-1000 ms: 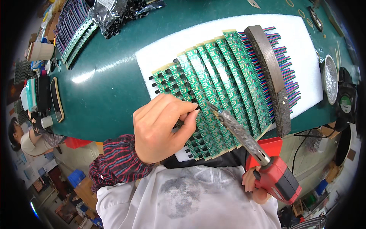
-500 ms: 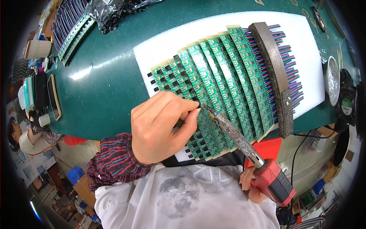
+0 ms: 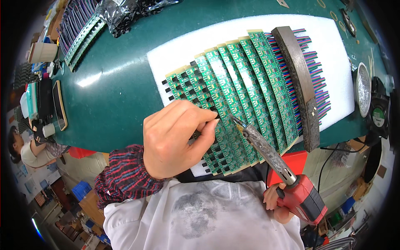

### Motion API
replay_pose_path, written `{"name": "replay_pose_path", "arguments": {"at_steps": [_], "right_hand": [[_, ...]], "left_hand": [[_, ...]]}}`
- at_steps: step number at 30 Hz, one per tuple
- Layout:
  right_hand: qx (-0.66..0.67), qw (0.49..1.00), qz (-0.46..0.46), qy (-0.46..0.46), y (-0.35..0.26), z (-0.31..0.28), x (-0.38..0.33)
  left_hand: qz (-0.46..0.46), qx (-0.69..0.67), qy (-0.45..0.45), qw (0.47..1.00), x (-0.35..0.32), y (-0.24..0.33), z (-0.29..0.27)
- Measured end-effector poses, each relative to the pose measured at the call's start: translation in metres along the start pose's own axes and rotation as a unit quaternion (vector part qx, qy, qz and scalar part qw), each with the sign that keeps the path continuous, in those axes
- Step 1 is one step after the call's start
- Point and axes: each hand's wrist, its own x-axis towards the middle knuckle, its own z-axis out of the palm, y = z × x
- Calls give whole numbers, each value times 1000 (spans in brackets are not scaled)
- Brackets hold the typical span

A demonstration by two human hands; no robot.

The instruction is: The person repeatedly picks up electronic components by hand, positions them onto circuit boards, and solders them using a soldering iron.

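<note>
My left hand (image 3: pixel 177 137) is over the near part of a row of green circuit boards (image 3: pixel 252 81), thumb and forefinger pinched on a small black component (image 3: pixel 217 116) that is mostly hidden by the fingertips. At the lower right my right hand (image 3: pixel 277 204) grips the red handle of a soldering gun (image 3: pixel 268 154). Its tip points at the boards, a little right of my left fingertips. Similar black components line the boards toward the left. Overlapping like shingles, the boards lie on a white foam sheet (image 3: pixel 181 48).
A heavy metal bar (image 3: pixel 296 71) lies across the coloured wires (image 3: pixel 318 85) at the boards' right. Farther right are a metal bowl (image 3: pixel 363 89) and a black fan (image 3: pixel 379 112). More wired boards (image 3: pixel 85 43) and a phone (image 3: pixel 59 106) rest at left. A person (image 3: pixel 35 150) sits beyond.
The soldering gun has shifted slightly right, its tip moving away from my left fingertips. My left hand keeps its pinch in the same place.
</note>
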Motion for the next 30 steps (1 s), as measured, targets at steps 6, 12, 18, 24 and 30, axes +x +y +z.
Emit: {"name": "replay_pose_path", "arguments": {"at_steps": [6,12,18,24,30], "right_hand": [[51,986,-139,80,29,5,3],[30,979,-62,194,11,10,5],[16,975,-31,217,6,15,14],[15,970,-35,242,1,23,13],[23,975,-30,220,3,20,21]], "left_hand": [[30,45,-16,998,2,4,-6],[-42,249,127,959,39,-49,-70],[51,314,82,945,66,-126,-87],[41,427,4,903,87,-130,-83],[49,435,-43,898,82,-125,-90]]}}
